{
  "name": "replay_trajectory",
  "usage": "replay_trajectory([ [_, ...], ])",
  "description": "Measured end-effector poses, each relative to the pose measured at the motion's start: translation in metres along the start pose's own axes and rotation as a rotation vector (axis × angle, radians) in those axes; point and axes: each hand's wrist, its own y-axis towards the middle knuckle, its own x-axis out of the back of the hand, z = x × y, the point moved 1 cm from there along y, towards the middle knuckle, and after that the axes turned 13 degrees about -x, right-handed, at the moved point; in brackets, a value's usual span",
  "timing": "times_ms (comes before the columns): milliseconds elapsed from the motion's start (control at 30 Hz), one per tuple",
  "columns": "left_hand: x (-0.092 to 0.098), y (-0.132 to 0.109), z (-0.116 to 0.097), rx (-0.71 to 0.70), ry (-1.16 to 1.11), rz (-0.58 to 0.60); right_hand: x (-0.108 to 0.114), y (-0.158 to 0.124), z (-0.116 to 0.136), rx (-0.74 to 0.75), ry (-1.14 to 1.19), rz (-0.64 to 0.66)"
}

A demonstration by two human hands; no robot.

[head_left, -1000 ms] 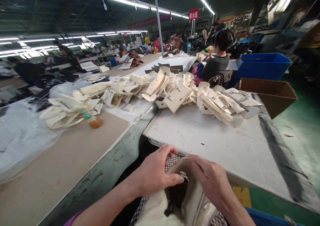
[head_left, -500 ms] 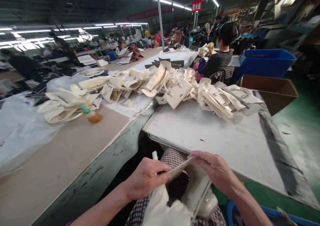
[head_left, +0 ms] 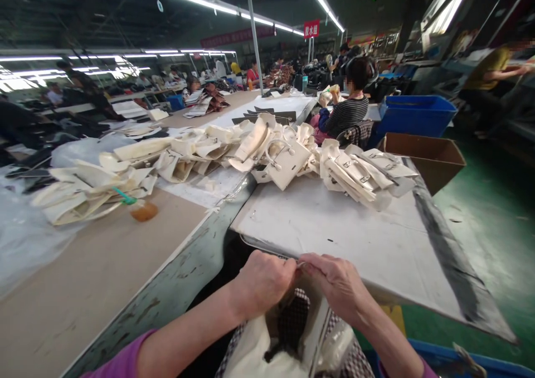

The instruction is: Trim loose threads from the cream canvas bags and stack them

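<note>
An unfinished cream handbag [head_left: 253,347] rests in my lap, its opening facing up and its dark inside partly showing. My left hand [head_left: 263,282] is closed on the far rim of the bag, fingers curled and knuckles up. Right beside it, my right hand [head_left: 336,283] pinches the same rim, so the two hands almost meet. The fingertips and the edge they grip are mostly hidden. A clear plastic-wrapped bundle [head_left: 336,344] lies against the bag's right side.
Cream handbags [head_left: 288,163] are heaped across the white-covered table [head_left: 288,222]. On the brown table at left stands a bottle of amber liquid [head_left: 144,211] with a green top. A cardboard box [head_left: 422,160] and blue bin [head_left: 418,116] stand at right, near a seated co-worker [head_left: 345,113].
My hands have come together along the bag's rim; the left moved right and up, the right slightly left. The head view has shifted, showing more on the right.
</note>
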Motion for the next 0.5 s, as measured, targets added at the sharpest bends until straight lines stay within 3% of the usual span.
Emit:
replay_trajectory([
  [133,0.002,0.003,0.004,-0.047,-0.008,0.014,0.001,0.000,-0.004,0.034,0.015,0.010],
  [267,0.000,-0.026,0.001,-0.053,-0.014,0.105,0.002,0.000,-0.016,0.007,0.027,0.012],
  [367,0.002,-0.041,-0.007,0.091,-0.117,0.153,0.003,0.004,-0.013,0.033,0.065,0.045],
  [500,0.012,-0.040,-0.025,0.305,-0.425,0.048,0.010,0.020,0.004,0.108,0.114,0.085],
])
